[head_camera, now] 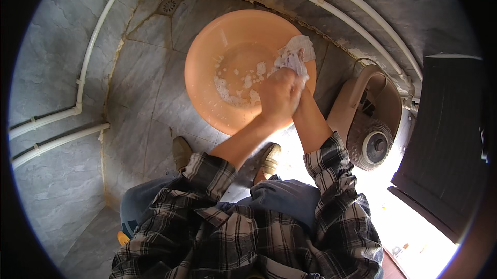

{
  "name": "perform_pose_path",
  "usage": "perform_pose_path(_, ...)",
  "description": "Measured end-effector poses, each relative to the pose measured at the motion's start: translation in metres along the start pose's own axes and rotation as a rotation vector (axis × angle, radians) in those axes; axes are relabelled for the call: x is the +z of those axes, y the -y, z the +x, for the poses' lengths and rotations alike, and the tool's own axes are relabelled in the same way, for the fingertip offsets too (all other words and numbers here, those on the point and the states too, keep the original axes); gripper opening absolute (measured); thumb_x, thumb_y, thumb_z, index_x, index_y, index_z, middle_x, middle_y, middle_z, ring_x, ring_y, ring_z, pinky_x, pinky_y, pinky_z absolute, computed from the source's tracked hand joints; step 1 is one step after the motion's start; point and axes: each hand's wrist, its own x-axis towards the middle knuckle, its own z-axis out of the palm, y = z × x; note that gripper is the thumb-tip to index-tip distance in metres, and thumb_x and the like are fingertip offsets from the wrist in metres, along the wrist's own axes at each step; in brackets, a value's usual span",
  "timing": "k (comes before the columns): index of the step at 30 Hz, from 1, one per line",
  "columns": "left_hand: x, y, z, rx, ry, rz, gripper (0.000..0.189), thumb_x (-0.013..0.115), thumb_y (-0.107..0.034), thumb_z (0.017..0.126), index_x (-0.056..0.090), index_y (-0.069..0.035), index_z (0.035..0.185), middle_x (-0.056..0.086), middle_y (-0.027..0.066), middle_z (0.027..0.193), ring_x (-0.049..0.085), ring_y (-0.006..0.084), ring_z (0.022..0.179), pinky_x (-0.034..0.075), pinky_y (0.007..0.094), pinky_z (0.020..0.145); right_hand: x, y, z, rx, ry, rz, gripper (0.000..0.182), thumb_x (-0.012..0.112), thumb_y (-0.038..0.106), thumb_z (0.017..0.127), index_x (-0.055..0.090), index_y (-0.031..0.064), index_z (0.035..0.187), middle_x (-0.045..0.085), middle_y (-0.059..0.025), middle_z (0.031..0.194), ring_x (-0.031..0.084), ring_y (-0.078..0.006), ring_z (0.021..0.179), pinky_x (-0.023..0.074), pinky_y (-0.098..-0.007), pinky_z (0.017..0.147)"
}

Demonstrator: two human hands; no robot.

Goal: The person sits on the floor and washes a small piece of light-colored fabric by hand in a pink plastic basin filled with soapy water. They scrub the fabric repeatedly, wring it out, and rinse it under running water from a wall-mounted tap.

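Note:
A wide orange plastic basin (209, 54) stands on the tiled floor, with a shallow pool of sudsy water and patches of white foam at its bottom. Over the basin's right side, my left hand (280, 90) is closed on a wet, soapy white cloth (297, 46). Close against it on the right, my right hand (303, 79) also grips the cloth and is partly hidden behind the left. One end of the cloth spreads out past my hands, at the basin's right rim.
To the right of the basin lies a beige plastic mop bucket (353, 96) with a round spinner part. A dark cabinet (438, 135) stands at the far right. White pipes (93, 42) run along the walls. A floor drain (169, 6) is in the back left corner. My shoes (181, 151) are below the basin.

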Motion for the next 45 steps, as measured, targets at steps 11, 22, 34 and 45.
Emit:
perform_pose_path(11, 0.006, 0.055, 0.009, -0.296, -0.151, -0.389, 0.018, 0.059, -0.025, 0.084, 0.061, -0.009, 0.076, 0.057, 0.0161, 0.061, 0.059, 0.0305, 0.057, 0.046, 0.0395, 0.054, 0.010, -0.040, -0.010, 0.074, -0.033, 0.067, 0.031, 0.045, 0.030, 0.094, 0.052, 0.0087, 0.116, 0.059, -0.0086, 0.106, 0.059, -0.0200, 0.094, 0.0489, -0.0320, 0.077)
perform_pose_path(22, -0.007, 0.065, 0.019, -0.486, -0.099, -0.593, 0.012, 0.056, -0.014, 0.087, 0.063, -0.005, 0.084, 0.066, 0.0115, 0.071, 0.064, 0.0160, 0.064, 0.049, 0.0303, 0.057, 0.027, -0.061, -0.021, 0.097, -0.157, 0.037, 0.035, 0.049, 0.023, 0.092, 0.050, 0.0102, 0.124, 0.056, -0.0067, 0.114, 0.059, -0.0184, 0.093, 0.0487, -0.0289, 0.074)
perform_pose_path(34, -0.078, 0.114, 0.054, -0.642, -0.199, -0.379, 0.041, 0.054, -0.039, 0.092, 0.056, -0.004, 0.070, 0.052, 0.0019, 0.062, 0.044, 0.0134, 0.053, 0.039, 0.0290, 0.052, 0.055, 0.015, -0.024, 0.166, -0.279, -0.192, 0.020, 0.054, 0.020, 0.093, 0.055, 0.0053, 0.107, 0.055, 0.0012, 0.091, 0.052, -0.0114, 0.072, 0.0412, -0.0198, 0.064)
perform_pose_path(45, -0.150, 0.096, 0.084, -0.637, 0.645, -0.295, 0.017, 0.067, -0.010, 0.079, 0.066, -0.002, 0.095, 0.061, 0.0012, 0.083, 0.054, 0.0102, 0.075, 0.044, 0.0228, 0.070, 0.000, 0.072, -0.003, 0.041, 0.100, -0.606, 0.009, 0.054, 0.003, 0.087, 0.060, 0.0045, 0.094, 0.058, 0.0000, 0.086, 0.053, -0.0087, 0.079, 0.0409, -0.0212, 0.072)
